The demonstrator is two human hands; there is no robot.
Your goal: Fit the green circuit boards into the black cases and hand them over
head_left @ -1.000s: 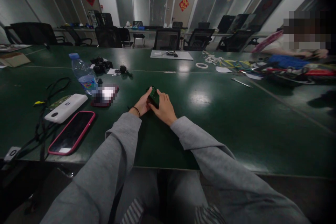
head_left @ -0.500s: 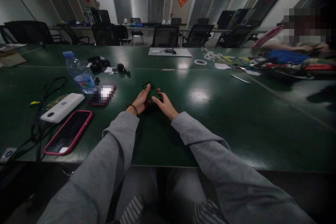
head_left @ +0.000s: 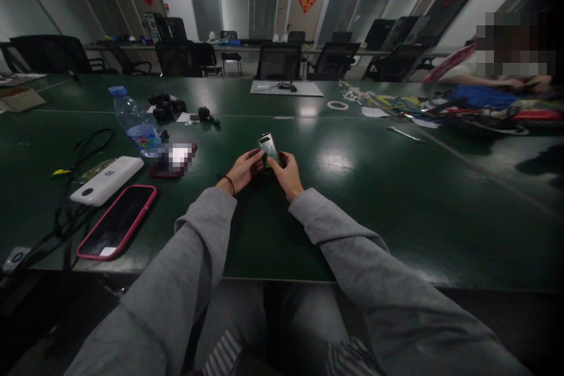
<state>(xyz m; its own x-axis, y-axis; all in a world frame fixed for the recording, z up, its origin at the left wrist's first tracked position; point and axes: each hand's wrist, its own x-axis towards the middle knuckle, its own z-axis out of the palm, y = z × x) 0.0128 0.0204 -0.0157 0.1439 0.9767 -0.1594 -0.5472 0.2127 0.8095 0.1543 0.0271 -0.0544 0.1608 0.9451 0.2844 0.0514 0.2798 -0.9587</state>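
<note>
Between my hands, above the green table (head_left: 388, 211), is a small flat rectangular circuit board (head_left: 267, 144). A silvery face with a dark strip near its far end is turned up, and green shows lower down. My right hand (head_left: 288, 173) grips its right edge with the thumb across the near part and fingers behind. My left hand (head_left: 244, 170) is closed at the lower left edge, fingertips against it. The fingers cover the board's near end. A dark band circles my left wrist.
To the left lie a pink-cased phone (head_left: 118, 222), a white power bank (head_left: 107, 181), black cables (head_left: 61, 211), another phone (head_left: 174, 161) and a tilted water bottle (head_left: 137, 123). Farther off are a white ring (head_left: 337, 106), a metal tool (head_left: 404, 134) and a cable heap beside a person (head_left: 506, 64).
The board has turned from its green side to a silvery side. Both hands have shifted slightly right, and the board stands more upright in view.
</note>
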